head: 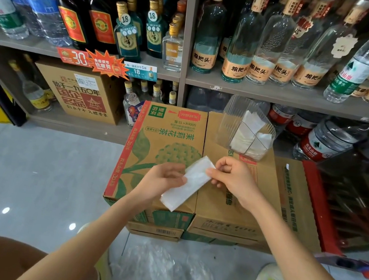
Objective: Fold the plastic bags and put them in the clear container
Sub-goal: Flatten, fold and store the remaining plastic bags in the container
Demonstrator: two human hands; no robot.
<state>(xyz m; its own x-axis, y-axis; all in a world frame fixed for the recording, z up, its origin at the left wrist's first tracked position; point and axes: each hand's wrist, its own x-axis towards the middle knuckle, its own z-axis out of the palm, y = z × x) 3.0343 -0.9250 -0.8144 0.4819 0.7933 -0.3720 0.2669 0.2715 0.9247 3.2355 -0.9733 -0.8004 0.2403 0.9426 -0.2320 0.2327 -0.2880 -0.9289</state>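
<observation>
Loose bags (161,275); left hand (161,180), right hand (232,176) pinch folded bag (186,187); carton (155,140) 茉莉花茶.

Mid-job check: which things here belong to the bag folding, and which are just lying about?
Job: folded bag strip pinched between left hand and right hand; clear container holding folded bags; loose bags on the floor.
Lying about: shelf bottles; price tags; water jugs.

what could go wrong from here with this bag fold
1. The folded bag is only pinched between the left hand and the right hand; slippery plastic may spring open.
2. The clear container sits near the far edge of the cardboard box; a push while loading could tip it.
</observation>
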